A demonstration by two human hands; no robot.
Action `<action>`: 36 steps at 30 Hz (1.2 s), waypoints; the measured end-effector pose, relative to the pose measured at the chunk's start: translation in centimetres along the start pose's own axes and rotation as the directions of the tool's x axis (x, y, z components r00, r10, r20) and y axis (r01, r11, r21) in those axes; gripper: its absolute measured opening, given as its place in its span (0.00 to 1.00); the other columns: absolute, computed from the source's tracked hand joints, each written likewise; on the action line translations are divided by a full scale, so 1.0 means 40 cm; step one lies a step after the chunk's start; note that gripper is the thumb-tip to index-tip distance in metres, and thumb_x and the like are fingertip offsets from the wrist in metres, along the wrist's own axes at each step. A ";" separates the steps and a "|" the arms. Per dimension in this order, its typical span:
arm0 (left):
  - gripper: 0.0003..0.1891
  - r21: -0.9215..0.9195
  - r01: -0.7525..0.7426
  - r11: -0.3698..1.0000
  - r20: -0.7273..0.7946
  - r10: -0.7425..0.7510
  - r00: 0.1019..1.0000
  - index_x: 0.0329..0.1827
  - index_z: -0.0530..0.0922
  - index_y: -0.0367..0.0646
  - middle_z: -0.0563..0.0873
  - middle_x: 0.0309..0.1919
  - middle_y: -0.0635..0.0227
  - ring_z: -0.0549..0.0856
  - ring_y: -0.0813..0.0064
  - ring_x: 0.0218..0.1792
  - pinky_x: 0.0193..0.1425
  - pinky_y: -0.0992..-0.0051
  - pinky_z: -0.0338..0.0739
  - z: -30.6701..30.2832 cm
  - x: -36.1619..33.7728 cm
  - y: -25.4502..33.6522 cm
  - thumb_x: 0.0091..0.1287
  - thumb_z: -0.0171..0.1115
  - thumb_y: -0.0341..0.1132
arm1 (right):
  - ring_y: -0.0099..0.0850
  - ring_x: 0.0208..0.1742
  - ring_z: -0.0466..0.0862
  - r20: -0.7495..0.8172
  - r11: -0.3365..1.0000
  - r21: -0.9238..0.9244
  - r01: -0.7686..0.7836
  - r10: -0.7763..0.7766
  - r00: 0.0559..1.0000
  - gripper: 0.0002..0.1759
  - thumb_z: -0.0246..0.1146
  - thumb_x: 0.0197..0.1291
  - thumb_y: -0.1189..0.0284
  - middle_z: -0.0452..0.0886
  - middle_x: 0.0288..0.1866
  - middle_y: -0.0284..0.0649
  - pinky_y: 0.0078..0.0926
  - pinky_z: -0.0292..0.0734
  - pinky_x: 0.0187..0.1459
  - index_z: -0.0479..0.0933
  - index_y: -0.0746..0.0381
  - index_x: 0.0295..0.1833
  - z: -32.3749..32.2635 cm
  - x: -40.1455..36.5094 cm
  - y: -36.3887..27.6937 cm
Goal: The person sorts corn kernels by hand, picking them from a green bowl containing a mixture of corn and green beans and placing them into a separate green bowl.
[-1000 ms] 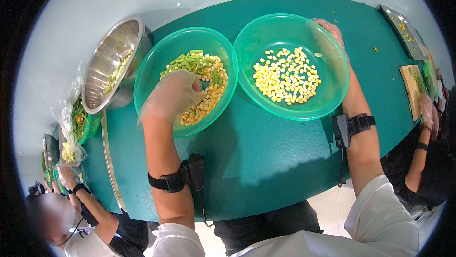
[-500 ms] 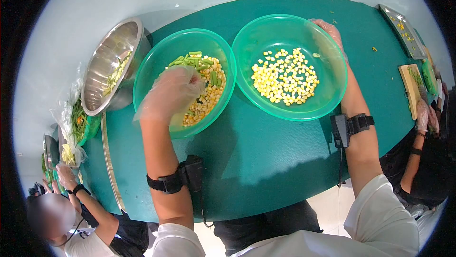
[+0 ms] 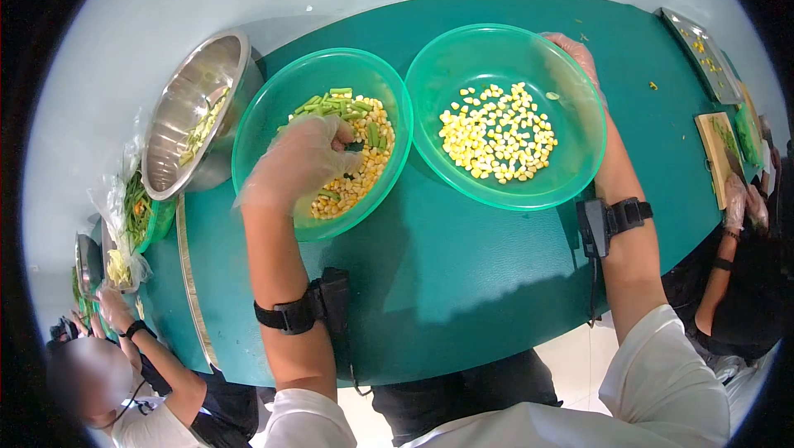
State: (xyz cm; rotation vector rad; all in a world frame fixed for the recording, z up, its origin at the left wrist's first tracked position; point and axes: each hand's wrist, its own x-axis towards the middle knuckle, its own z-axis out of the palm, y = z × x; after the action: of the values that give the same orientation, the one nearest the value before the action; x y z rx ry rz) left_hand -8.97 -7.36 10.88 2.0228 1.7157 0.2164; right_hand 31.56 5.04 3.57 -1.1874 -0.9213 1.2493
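Observation:
My left hand (image 3: 299, 158), in a clear plastic glove, is inside the left green bowl (image 3: 273, 96). Its fingers are curled together low over yellow corn kernels (image 3: 337, 200) and cut green bean pieces (image 3: 337, 105); anything between the fingertips is too hidden to make out. My right hand (image 3: 579, 59), also gloved, grips the far right rim of the right green bowl (image 3: 496, 32), its fingers partly hidden by the bowl wall. Loose corn kernels (image 3: 488, 138) lie on that bowl's bottom, with a pale green piece (image 3: 552, 95) on its side.
A tilted steel bowl (image 3: 169, 125) with pale green strips stands left of the green bowls. Bagged greens (image 3: 136, 208) lie beyond it. At right are a metal tray (image 3: 703, 55) and a cutting board (image 3: 713, 154) by a co-worker's gloved hands (image 3: 734, 200). Another person (image 3: 157, 365) works at left.
My left hand has shifted slightly within the left bowl, and its fingertips show more clearly. My right hand stays on the right bowl's rim.

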 end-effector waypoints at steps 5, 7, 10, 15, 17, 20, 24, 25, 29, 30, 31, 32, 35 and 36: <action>0.15 0.045 0.018 0.999 0.060 -0.021 0.998 0.45 0.88 0.35 0.90 0.35 0.58 0.88 0.67 0.37 0.46 0.66 0.82 0.002 0.003 0.018 0.62 0.77 0.37 | 0.24 0.38 0.83 0.027 0.997 -0.054 0.048 -0.047 0.999 0.11 0.62 0.72 0.69 0.86 0.38 0.35 0.26 0.81 0.44 0.88 0.63 0.45 0.008 -0.020 -0.007; 0.14 0.029 0.020 0.999 0.071 -0.022 0.997 0.44 0.88 0.36 0.91 0.36 0.57 0.89 0.65 0.39 0.47 0.64 0.82 0.002 0.004 0.018 0.61 0.77 0.37 | 0.24 0.38 0.83 0.044 0.995 -0.074 0.067 -0.063 0.997 0.11 0.62 0.73 0.70 0.86 0.38 0.35 0.26 0.81 0.45 0.88 0.63 0.46 0.002 -0.014 -0.002; 0.14 0.011 0.018 1.000 0.100 -0.019 0.995 0.45 0.89 0.38 0.91 0.40 0.53 0.90 0.58 0.43 0.50 0.62 0.83 -0.001 0.006 0.016 0.61 0.76 0.38 | 0.24 0.38 0.83 0.047 0.996 -0.066 0.062 -0.059 0.997 0.11 0.61 0.73 0.70 0.86 0.38 0.35 0.26 0.81 0.45 0.87 0.63 0.46 0.001 -0.011 0.000; 0.14 0.017 0.008 1.000 0.083 -0.010 0.997 0.45 0.88 0.38 0.91 0.38 0.53 0.90 0.57 0.40 0.48 0.61 0.82 -0.001 0.004 0.033 0.62 0.76 0.37 | 0.24 0.39 0.83 0.063 0.999 0.013 0.048 -0.049 0.997 0.11 0.61 0.74 0.70 0.86 0.38 0.35 0.26 0.81 0.46 0.87 0.63 0.47 -0.011 0.003 0.011; 0.13 0.024 -0.004 1.000 0.073 0.002 0.997 0.43 0.88 0.37 0.91 0.37 0.53 0.90 0.57 0.40 0.48 0.61 0.82 0.002 0.005 0.028 0.61 0.76 0.37 | 0.24 0.39 0.83 0.054 0.999 0.027 0.038 -0.039 0.998 0.11 0.61 0.74 0.70 0.86 0.38 0.35 0.27 0.81 0.47 0.87 0.63 0.47 -0.012 0.007 0.013; 0.13 0.018 -0.001 1.000 0.076 -0.001 0.997 0.42 0.88 0.37 0.91 0.37 0.53 0.89 0.58 0.40 0.48 0.61 0.82 0.002 0.007 0.023 0.61 0.76 0.37 | 0.24 0.39 0.83 0.025 0.999 0.034 0.018 -0.019 0.999 0.11 0.61 0.74 0.69 0.86 0.38 0.35 0.27 0.81 0.46 0.87 0.63 0.47 -0.002 -0.006 0.003; 0.11 0.140 0.027 0.990 0.103 -0.042 0.994 0.40 0.88 0.38 0.91 0.36 0.53 0.89 0.57 0.40 0.47 0.60 0.82 -0.003 0.013 0.027 0.61 0.74 0.37 | 0.24 0.39 0.83 0.057 0.998 0.066 0.010 -0.013 0.998 0.12 0.61 0.74 0.69 0.86 0.39 0.35 0.27 0.81 0.47 0.87 0.63 0.47 -0.011 0.007 0.015; 0.11 0.095 0.016 0.995 0.098 -0.025 0.995 0.40 0.88 0.38 0.90 0.36 0.53 0.89 0.57 0.40 0.47 0.60 0.82 -0.002 0.011 0.023 0.61 0.74 0.37 | 0.24 0.39 0.83 0.055 0.998 0.063 0.005 -0.008 0.998 0.12 0.61 0.74 0.69 0.86 0.39 0.35 0.27 0.81 0.47 0.87 0.63 0.47 -0.013 0.011 0.016; 0.09 0.018 -0.008 1.000 0.070 0.006 0.998 0.38 0.87 0.39 0.90 0.35 0.53 0.89 0.55 0.39 0.46 0.59 0.81 0.014 0.006 0.001 0.62 0.72 0.37 | 0.24 0.40 0.83 0.042 0.999 -0.035 0.036 -0.035 0.999 0.11 0.62 0.74 0.69 0.87 0.40 0.35 0.27 0.80 0.48 0.88 0.63 0.48 -0.016 0.013 0.018; 0.09 0.024 -0.008 1.000 0.062 0.006 0.998 0.37 0.87 0.40 0.89 0.35 0.53 0.89 0.55 0.39 0.46 0.59 0.81 0.014 0.006 0.002 0.62 0.72 0.37 | 0.24 0.40 0.83 0.038 0.997 -0.060 0.047 -0.045 0.998 0.11 0.62 0.74 0.69 0.87 0.40 0.35 0.27 0.80 0.47 0.88 0.63 0.47 -0.018 0.014 0.018; 0.09 0.031 0.000 1.000 0.064 -0.002 0.998 0.37 0.87 0.40 0.89 0.34 0.53 0.89 0.55 0.39 0.46 0.59 0.81 0.012 0.004 0.006 0.62 0.71 0.37 | 0.24 0.40 0.83 0.034 0.995 -0.086 0.058 -0.055 0.998 0.11 0.62 0.73 0.69 0.87 0.40 0.35 0.27 0.80 0.47 0.88 0.63 0.47 -0.021 0.016 0.018; 0.08 0.038 0.009 0.999 0.066 -0.012 0.998 0.36 0.87 0.40 0.89 0.34 0.53 0.89 0.55 0.39 0.46 0.58 0.81 0.009 0.002 0.012 0.62 0.71 0.36 | 0.23 0.40 0.83 0.031 0.991 -0.111 0.068 -0.065 0.997 0.11 0.62 0.73 0.69 0.87 0.40 0.35 0.27 0.80 0.47 0.88 0.63 0.47 -0.021 0.017 0.018; 0.09 0.073 0.005 0.997 0.058 -0.009 0.998 0.34 0.86 0.40 0.88 0.32 0.52 0.88 0.54 0.37 0.44 0.57 0.80 0.007 -0.001 0.014 0.62 0.69 0.37 | 0.24 0.41 0.84 0.025 1.000 -0.015 0.026 -0.026 0.999 0.11 0.62 0.73 0.70 0.87 0.40 0.35 0.27 0.80 0.48 0.88 0.63 0.47 -0.015 0.016 0.014; 0.09 0.087 -0.002 0.996 0.053 -0.002 0.999 0.33 0.86 0.40 0.87 0.31 0.51 0.88 0.54 0.37 0.44 0.57 0.80 0.008 -0.001 0.014 0.62 0.68 0.37 | 0.24 0.41 0.83 0.027 1.000 -0.007 0.020 -0.020 0.999 0.11 0.62 0.73 0.70 0.87 0.40 0.35 0.27 0.80 0.47 0.88 0.63 0.47 -0.015 0.016 0.014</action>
State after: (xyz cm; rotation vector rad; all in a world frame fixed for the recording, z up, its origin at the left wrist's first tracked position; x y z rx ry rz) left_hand -8.34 -7.53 10.87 2.0711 1.7194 0.0883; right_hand 32.11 5.54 2.86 -1.1677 -0.9559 1.2494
